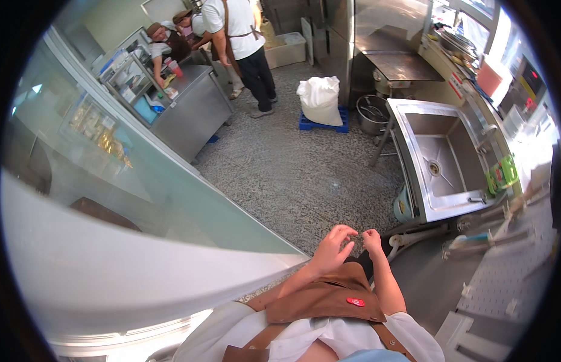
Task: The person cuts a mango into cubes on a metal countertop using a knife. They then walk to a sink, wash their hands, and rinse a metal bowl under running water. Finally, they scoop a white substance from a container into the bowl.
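My left hand (336, 248) is raised in front of my brown apron (325, 301), its fingers bent and apart, with nothing seen in it. Beside it, a small gap away, my right hand (372, 240) has its fingers curled in, and no object shows in it. Both hands are above the speckled floor (280, 181), close to the end of a white-framed glass partition (208, 212) on the left. Nearest on the right is a stainless steel sink (443, 154), its basin showing a drain.
A white sack (320, 102) stands on a blue pallet (323, 126) ahead. Metal pots (372, 113) sit near the sink, and a green bottle (502, 174) on its rim. Several people (235, 45) are around a steel counter (190, 111). A pegboard (502, 276) stands at right.
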Motion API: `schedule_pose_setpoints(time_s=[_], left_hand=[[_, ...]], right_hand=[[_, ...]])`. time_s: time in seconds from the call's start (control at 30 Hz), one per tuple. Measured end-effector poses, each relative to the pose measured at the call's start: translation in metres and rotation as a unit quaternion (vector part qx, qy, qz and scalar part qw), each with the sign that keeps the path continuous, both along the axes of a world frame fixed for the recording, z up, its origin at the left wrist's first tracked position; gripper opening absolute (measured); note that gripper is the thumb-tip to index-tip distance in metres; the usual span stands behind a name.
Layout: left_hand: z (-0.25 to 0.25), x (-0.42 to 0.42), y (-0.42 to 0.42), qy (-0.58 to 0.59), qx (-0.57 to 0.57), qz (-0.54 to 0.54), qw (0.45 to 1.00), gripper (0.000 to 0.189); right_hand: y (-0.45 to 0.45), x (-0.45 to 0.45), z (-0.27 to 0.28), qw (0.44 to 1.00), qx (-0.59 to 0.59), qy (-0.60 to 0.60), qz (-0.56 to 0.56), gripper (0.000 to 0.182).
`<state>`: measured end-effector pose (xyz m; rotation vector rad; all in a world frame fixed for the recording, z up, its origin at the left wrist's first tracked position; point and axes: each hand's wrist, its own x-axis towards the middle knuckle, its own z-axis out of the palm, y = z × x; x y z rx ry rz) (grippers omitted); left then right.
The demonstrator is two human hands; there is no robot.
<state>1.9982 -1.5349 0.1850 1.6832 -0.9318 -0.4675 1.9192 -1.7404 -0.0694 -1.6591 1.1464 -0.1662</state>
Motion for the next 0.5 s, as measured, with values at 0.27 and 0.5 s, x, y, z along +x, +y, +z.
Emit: schedule_pose_setpoints(time_s=[0.27, 0.5], left_hand=[[-0.029, 0.069, -0.045, 0.041, 0.07, 0.175, 0.981, 0.025], [-0.062, 0.168, -0.164, 0.145, 0.073, 0.265, 0.951, 0.021]], right_hand=[[-0.112, 0.103, -0.002, 0.987, 0.144, 0.07, 0.035, 0.016], [-0.276, 0.16, -0.022, 0.998, 0.068, -0.012, -0.001, 0.013]])
